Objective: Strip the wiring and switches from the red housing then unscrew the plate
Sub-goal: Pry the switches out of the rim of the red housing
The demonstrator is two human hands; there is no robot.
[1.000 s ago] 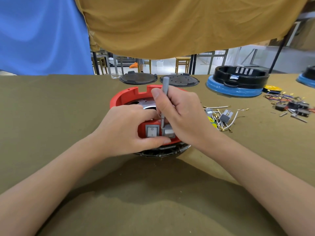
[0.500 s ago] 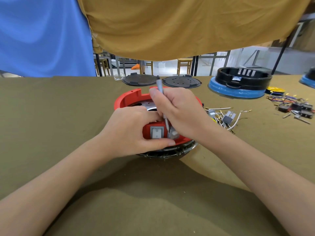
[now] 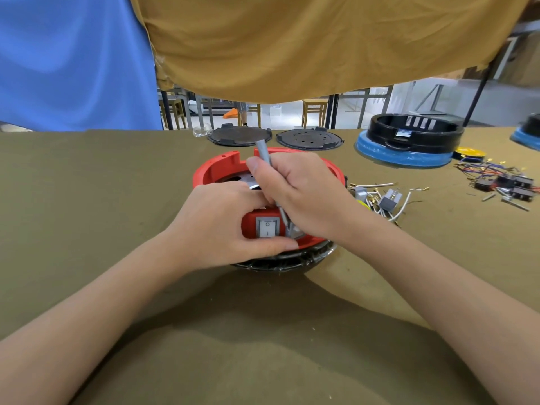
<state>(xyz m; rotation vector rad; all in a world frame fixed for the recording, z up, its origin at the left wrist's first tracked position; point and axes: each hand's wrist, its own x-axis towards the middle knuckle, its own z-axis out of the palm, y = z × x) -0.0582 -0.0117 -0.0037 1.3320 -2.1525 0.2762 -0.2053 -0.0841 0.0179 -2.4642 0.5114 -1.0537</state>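
Left hand (image 3: 225, 226) grips red housing (image 3: 217, 171) to steady it; right hand (image 3: 301, 194) grasps screwdriver (image 3: 264, 152), tip beside the rocker switch (image 3: 266, 230), likely prying it out.

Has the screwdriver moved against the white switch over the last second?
Yes. The screwdriver, gripped by the right hand, has tilted, top leaning left; its tip stays just right of the white switch.

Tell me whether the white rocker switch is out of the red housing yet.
Still in. The rocker switch sits flush in the red housing; the right hand works a screwdriver tip beside it, the left hand steadying.
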